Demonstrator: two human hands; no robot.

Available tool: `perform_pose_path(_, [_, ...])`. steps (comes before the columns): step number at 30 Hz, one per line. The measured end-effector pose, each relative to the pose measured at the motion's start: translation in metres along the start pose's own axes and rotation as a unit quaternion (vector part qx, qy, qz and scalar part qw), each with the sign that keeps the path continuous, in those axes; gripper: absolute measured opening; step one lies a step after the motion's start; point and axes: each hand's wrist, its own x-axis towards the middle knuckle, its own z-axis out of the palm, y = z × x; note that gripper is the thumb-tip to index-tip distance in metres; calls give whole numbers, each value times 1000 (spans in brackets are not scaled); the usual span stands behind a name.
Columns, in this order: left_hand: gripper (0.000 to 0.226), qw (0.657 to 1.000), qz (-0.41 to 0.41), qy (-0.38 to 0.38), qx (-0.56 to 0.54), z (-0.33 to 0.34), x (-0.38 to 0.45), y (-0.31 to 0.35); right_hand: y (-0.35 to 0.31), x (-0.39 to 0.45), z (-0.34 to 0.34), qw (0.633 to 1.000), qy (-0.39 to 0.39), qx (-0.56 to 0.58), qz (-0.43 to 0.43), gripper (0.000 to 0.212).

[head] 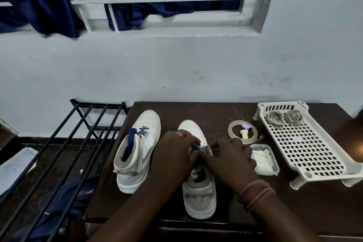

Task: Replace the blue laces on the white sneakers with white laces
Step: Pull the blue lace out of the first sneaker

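White leather sneakers sit side by side on the dark tabletop (225, 212), toes pointing away from me. My hands meet over the right sneaker (198, 179), directly beneath them: the left hand (176, 151) and the right hand (229, 158) both have their fingers curled in at the tongue, pinching the blue lace (196, 147) where it crosses the upper eyelets. How much of that lace is threaded below my fingers I cannot tell, since the hands cover it. The left sneaker (137, 153) stands just beside my left hand, untouched, with its blue lace (133, 139) bunched and spilling into the collar. Past my right hand lie a roll of clear tape (231, 129) with a small purple-capped item (245, 126) inside its ring, and just beside that hand a clear plastic tub (272, 155) holding white cloth. Farther right stands a white perforated rack (306, 147), and on its far end rest two coiled pale laces (275, 117), well apart from my hands. To the left of my left hand, off the tabletop, is a black metal shoe rack (64, 143).
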Motion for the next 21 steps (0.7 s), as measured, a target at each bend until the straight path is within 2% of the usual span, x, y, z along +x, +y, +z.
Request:
perform_pose_path(2, [19,998,16,-12,58,-3,1,4,0,2,10,1000,-14,3,-1,36])
perform_pose_path(4, [9,999,-1,8,43,-5,-1,6,6,10,21,999,-15,29,3,41])
perform_pose_path(6, [4,998,-54,30,-21,-6,-4,6,14,18,29,999,-27,35,5,41])
perform_pose_path(8, [10,988,-111,60,-89,-7,-3,3,8,14,22,999,-26,23,3,44])
perform_pose_path(11, [13,946,-212,104,-224,-10,4,0,4,11,18,999,-23,25,7,44])
perform_pose_path(13, [11,909,-242,79,-330,-11,9,0,4,10,19,999,-35,28,1,43])
perform_pose_path(14, [12,909,-221,56,-350,-12,10,0,4,11,21,999,-39,31,-3,44])
perform_pose_path(16, [19,955,-119,7,-272,-9,9,-3,3,10,24,999,-32,27,-14,48])
perform_pose_path(18, [19,997,-22,-9,-68,-5,7,-5,2,10,25,999,-16,3,-28,46])
perform_pose_path(19, [17,1000,1,-8,12,-4,6,-4,3,9,25,999,-13,-12,-33,42])
perform_pose_path(21, [16,996,6,1,90,-5,5,0,3,8,24,999,-16,-13,-38,37])
